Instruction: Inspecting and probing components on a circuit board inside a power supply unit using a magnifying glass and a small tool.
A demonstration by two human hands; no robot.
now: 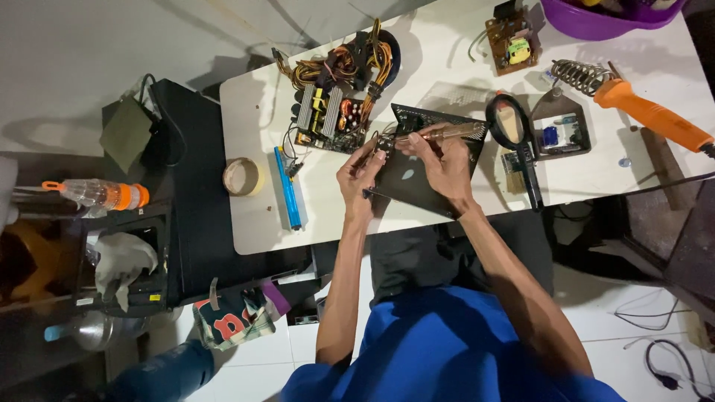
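A dark square panel (417, 186) lies on the white table (253, 223) in front of me. My left hand (359, 179) pinches a small dark part with thin leads over the panel's left side. My right hand (439, 160) holds a slim tool with a clear handle (454, 134), its tip pointing left at that part. Both hands meet above the panel. A circuit board with coils and a bundle of coloured wires (331, 112) sits just left of the hands.
A roll of tape (242, 177) and a blue bar (287, 190) lie left. A magnifying glass (510, 126), a small board in a tray (562, 130), an orange soldering iron (655, 115) on a coil stand, a brown board (512, 45) and a purple bowl (596, 22) lie right.
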